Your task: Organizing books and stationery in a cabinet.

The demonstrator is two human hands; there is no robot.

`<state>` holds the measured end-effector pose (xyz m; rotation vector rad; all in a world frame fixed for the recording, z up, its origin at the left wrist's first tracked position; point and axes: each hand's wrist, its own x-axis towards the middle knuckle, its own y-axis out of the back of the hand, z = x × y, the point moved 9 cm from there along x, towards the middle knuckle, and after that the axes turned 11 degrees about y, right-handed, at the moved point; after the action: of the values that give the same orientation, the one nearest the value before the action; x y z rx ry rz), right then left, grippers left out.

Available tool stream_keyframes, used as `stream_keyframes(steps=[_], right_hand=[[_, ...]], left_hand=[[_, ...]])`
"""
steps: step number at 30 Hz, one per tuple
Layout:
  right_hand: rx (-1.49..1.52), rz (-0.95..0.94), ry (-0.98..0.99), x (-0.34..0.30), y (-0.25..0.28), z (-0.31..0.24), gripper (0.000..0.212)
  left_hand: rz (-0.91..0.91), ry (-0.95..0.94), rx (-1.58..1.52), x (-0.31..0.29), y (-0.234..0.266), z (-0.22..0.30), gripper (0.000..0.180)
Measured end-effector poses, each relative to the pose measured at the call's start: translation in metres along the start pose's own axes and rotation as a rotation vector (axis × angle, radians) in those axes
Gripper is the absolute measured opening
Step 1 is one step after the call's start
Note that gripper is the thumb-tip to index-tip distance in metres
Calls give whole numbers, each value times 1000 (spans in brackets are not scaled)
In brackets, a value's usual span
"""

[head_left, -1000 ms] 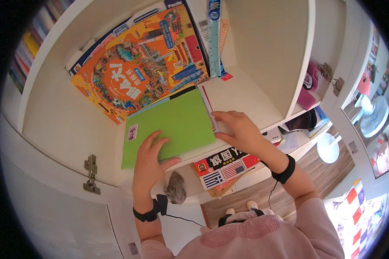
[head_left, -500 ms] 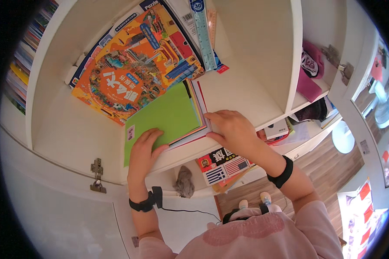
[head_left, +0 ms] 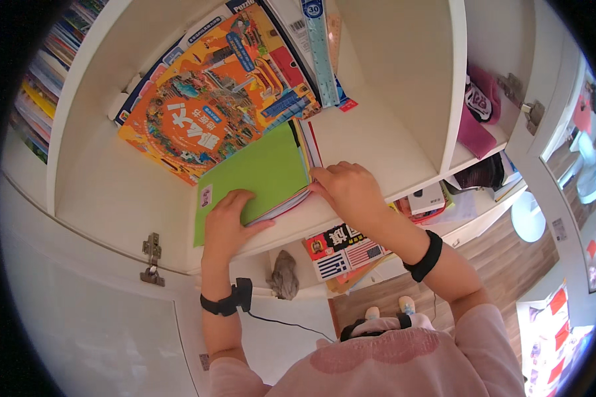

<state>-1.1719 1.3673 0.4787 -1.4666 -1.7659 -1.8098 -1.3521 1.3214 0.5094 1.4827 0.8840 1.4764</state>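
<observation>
A stack of coloured paper (head_left: 265,165), green on top with a small pinkish sticker at its left end, lies on the cabinet shelf. Sheets of other colours stick out past the green one on the right. My left hand (head_left: 228,221) rests at the stack's near left part, fingers on the green sheet and thumb spread toward the near edge. At the near right corner, my right hand (head_left: 354,192) pinches the edges of the sheets between thumb and curled fingers. An orange illustrated book (head_left: 218,99) lies just behind the stack.
Behind the orange book are a puzzle box, a blue ruler (head_left: 320,59) and an orange ruler. Below the shelf lie a grey cloth (head_left: 284,274) and a flag-printed book (head_left: 341,255). A divider (head_left: 453,79) stands at right, with pink items beyond. A door hinge (head_left: 152,258) juts out at left.
My right hand's fingers have curled from lying along the stack's right edge into a pinch at its corner. The sheets along the near edge look less fanned out. My left hand stays on the green sheet.
</observation>
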Motion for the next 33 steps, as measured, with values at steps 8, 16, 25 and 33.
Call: stream_keyframes(steps=[8,16,25,33], right_hand=[[51,110,-1,31,8,-4,20],[1383,-175,-654,32,-36,-9,63],[1465,-71,-910,73,-116,-19,41],[1212,-177,-71,177,0,-153,57]], left_hand=[[78,-10,133,0,-10,-6,39],[92,167,54,14,7,-26,29],[379,-27,-74,-18,36,-20,34],[769,377,-475,-59,97,-82,30]])
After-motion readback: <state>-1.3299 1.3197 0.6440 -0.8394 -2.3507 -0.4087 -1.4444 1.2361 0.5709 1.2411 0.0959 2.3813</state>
